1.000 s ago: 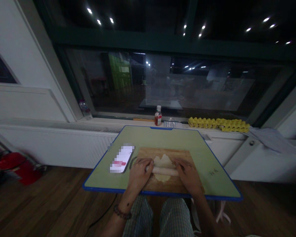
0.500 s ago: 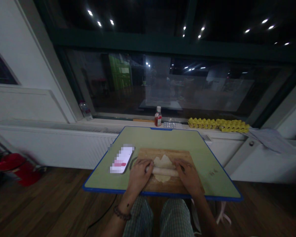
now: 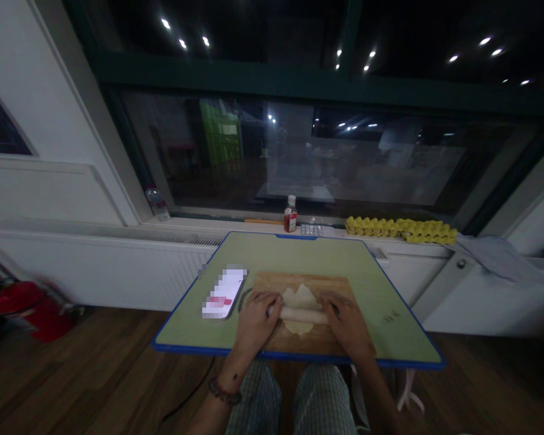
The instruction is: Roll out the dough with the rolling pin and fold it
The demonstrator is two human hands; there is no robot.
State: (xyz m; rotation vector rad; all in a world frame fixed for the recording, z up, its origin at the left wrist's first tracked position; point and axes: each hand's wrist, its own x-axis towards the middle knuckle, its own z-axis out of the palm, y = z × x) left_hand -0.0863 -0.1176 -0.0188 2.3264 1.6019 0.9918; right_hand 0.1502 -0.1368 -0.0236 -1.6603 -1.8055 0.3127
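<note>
A pale rolling pin point(image 3: 301, 315) lies crosswise over a flattened sheet of dough point(image 3: 300, 296) on a wooden cutting board point(image 3: 320, 345). My left hand point(image 3: 257, 317) is closed on the pin's left end, its wrist wearing a beaded bracelet. Around the right end, my right hand point(image 3: 344, 319) is closed too, and it hides that end. Dough shows both beyond the pin and on its near side, with an uneven outline.
The board sits on a green folding table point(image 3: 390, 338) with blue edging. A phone point(image 3: 224, 294) lies left of the board. Along the windowsill stand a small bottle of red liquid point(image 3: 291, 215), yellow egg cartons point(image 3: 399, 229) and a clear plastic bottle point(image 3: 156, 203).
</note>
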